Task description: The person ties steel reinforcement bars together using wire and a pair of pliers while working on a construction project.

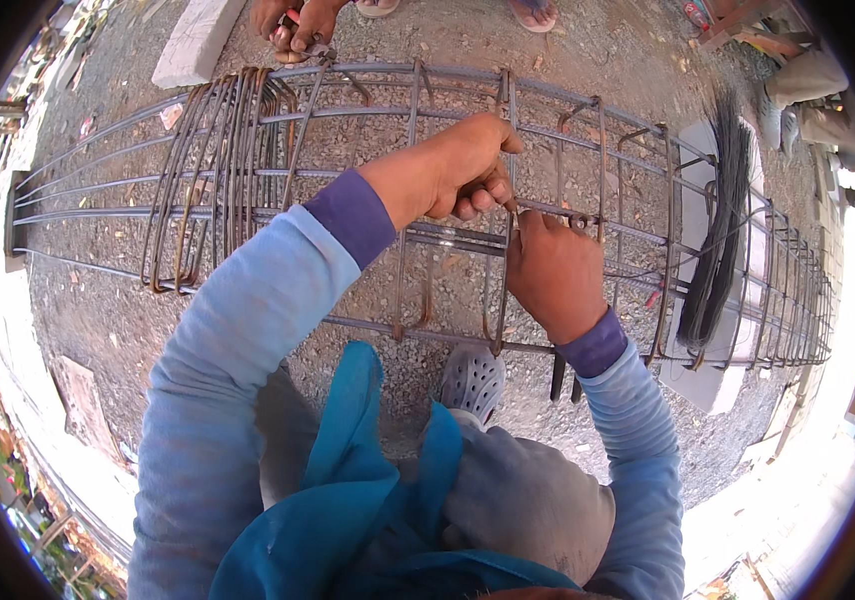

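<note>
A long cage of steel rebar (448,236), its bars joined by square stirrups, stretches across in front of me. My left hand (453,172) reaches over it, fingers curled closed at a crossing of bar and stirrup; what they hold is hidden. My right hand (556,272) meets it there, its thumb and fingers pinched on what looks like a short end of tie wire (514,206). Below my right wrist, two dark handles (566,380) stick out, like those of pliers; whether my palm grips them I cannot tell.
Several stirrups (233,165) are bunched on the cage's left part. A bundle of black tie wire (718,240) hangs over its right part, above a pale block (716,375). Across the cage, another person's hands (298,25) work a red-handled tool. Another pale block (196,45) lies on the gravel.
</note>
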